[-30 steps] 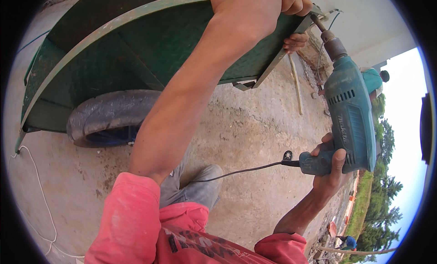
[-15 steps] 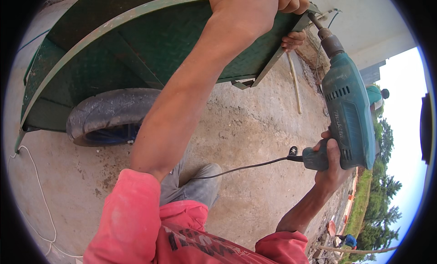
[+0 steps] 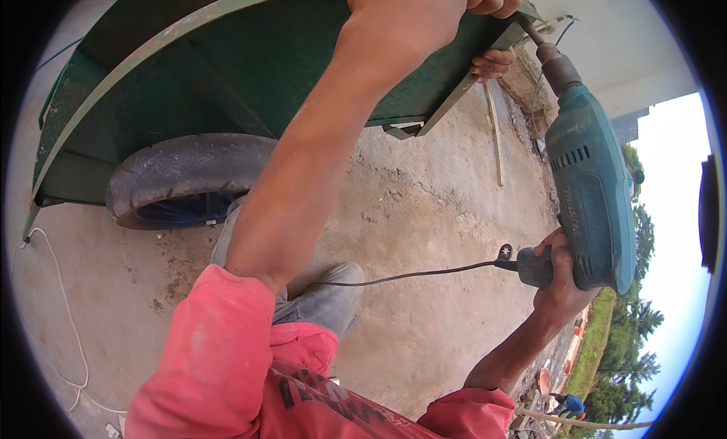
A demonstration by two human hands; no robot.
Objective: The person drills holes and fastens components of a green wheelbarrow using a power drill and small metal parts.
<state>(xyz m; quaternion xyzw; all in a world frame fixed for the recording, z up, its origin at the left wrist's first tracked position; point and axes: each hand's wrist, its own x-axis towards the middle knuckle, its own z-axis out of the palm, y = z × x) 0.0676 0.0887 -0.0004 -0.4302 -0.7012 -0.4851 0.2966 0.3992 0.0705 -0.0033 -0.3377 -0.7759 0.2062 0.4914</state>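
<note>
My right hand [image 3: 564,284] is wrapped around the handle of a teal power drill [image 3: 594,185], held upright at the right. The drill's bit [image 3: 532,32] reaches the upper corner of a green metal cart body [image 3: 227,76] with a curved rim. Right beside that corner, my left hand [image 3: 424,15] is closed, its fingers curled; what they hold is hidden. Below it, another person's hand [image 3: 492,63] grips the straight metal edge [image 3: 466,98] of the body. A black cord [image 3: 409,275] runs from the drill handle toward my knee.
A black tyre [image 3: 189,174] on a blue wheel sits under the cart body, left of my forearm. A thin wooden strip [image 3: 494,136] lies on the concrete floor [image 3: 424,219]. White cord [image 3: 64,303] lies at the left. Another person [image 3: 569,406] is outside, lower right.
My view has shifted slightly. The drill appears a little lower and farther right, its bit still at the corner. My left hand stays closed by it, and the other person's hand keeps its grip.
</note>
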